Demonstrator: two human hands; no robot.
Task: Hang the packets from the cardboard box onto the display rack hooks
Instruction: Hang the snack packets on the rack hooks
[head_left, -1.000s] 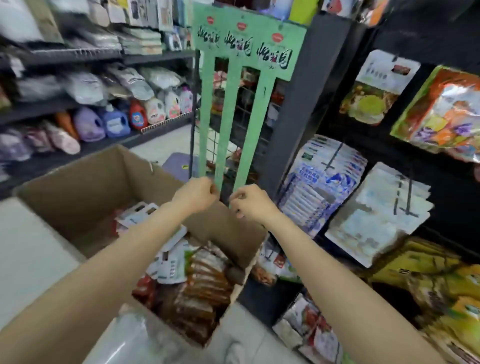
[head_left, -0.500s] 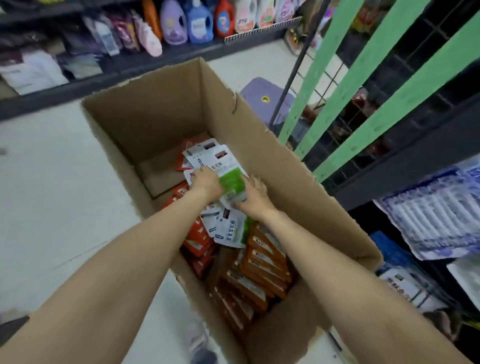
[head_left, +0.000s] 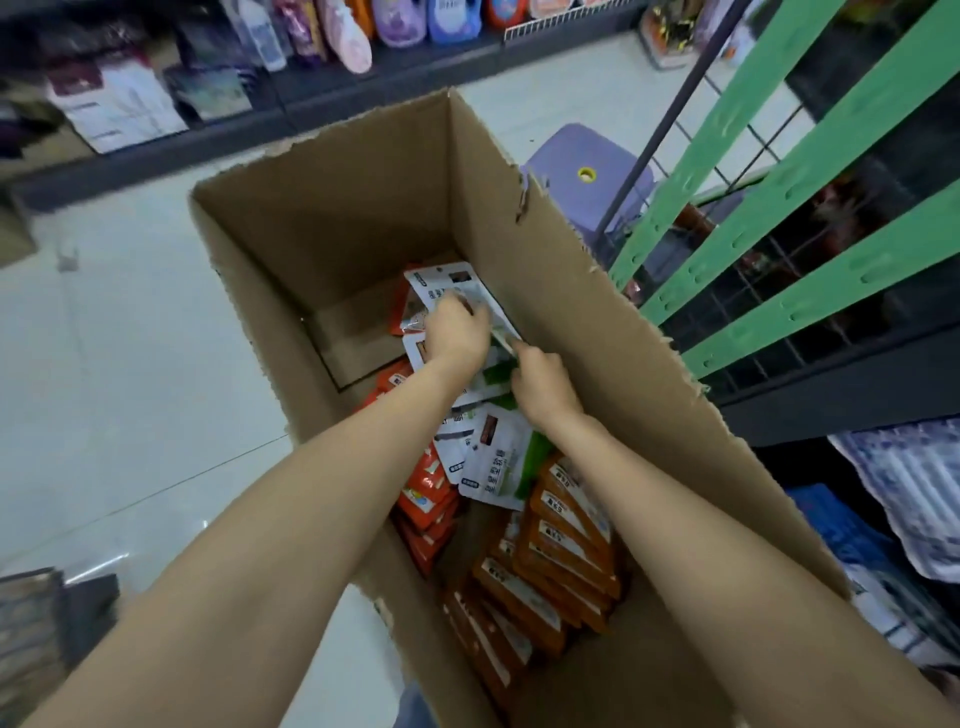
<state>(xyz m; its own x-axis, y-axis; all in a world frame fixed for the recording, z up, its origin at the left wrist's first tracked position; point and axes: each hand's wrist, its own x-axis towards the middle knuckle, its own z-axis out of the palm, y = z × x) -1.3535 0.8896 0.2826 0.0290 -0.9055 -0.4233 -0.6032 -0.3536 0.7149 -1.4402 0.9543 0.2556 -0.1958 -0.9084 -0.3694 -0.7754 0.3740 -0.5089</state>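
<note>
Deep in the cardboard box (head_left: 597, 332), our left hand (head_left: 457, 332) and right hand (head_left: 543, 382) both pinch one white packet (head_left: 449, 283) (long axis running far-left), its free end beyond our fingers.

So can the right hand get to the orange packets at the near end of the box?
Probably yes. The right hand is already inside the open cardboard box, and the orange packets lie uncovered just below its forearm.

Pale tiled floor (head_left: 130, 364), dark stocked shelves (head_left: 260, 98).
</note>
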